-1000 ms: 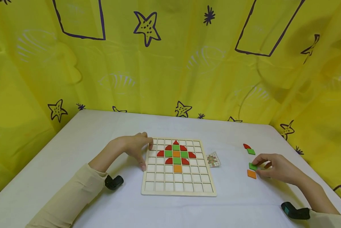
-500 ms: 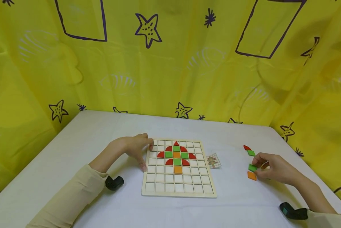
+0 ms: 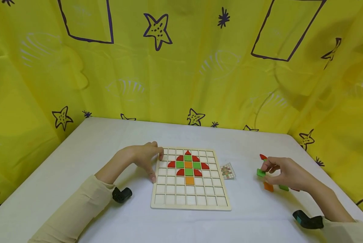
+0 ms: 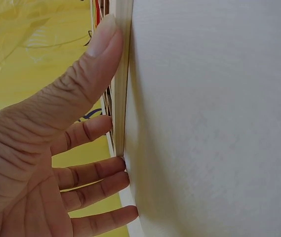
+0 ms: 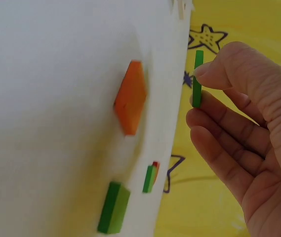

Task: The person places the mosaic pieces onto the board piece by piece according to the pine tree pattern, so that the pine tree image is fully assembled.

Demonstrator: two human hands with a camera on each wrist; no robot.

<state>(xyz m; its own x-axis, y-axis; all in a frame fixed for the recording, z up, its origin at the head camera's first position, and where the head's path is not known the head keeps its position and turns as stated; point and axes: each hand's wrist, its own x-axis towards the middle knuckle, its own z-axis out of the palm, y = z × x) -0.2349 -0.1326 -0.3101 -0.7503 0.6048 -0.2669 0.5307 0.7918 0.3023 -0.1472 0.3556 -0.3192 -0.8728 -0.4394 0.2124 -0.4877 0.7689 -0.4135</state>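
Note:
A pale wooden grid board [image 3: 170, 199] lies on the table, red, green and orange tiles set in its upper middle squares. My left hand [image 3: 145, 157] rests at the board's left edge. In the left wrist view the thumb [image 4: 103, 42] touches that edge and the other fingers stretch out loosely beside it. My right hand [image 3: 286, 172] pinches a green square tile [image 5: 198, 79] between thumb and fingers, raised off the table. Below it lie an orange tile [image 3: 268, 187], a green tile [image 3: 283, 187] and a sliver of red; a red piece [image 3: 262, 157] shows behind the fingers.
A small card [image 3: 228, 171] printed with a grid pattern lies against the board's right side. White cloth covers the table [image 3: 120, 222]. A yellow curtain [image 3: 181, 77] with drawn stars hangs behind and at both sides.
The right hand has lifted the green tile off the table and carried it slightly left and up. Green and red pieces beneath the hand have come into sight. The left hand stays put.

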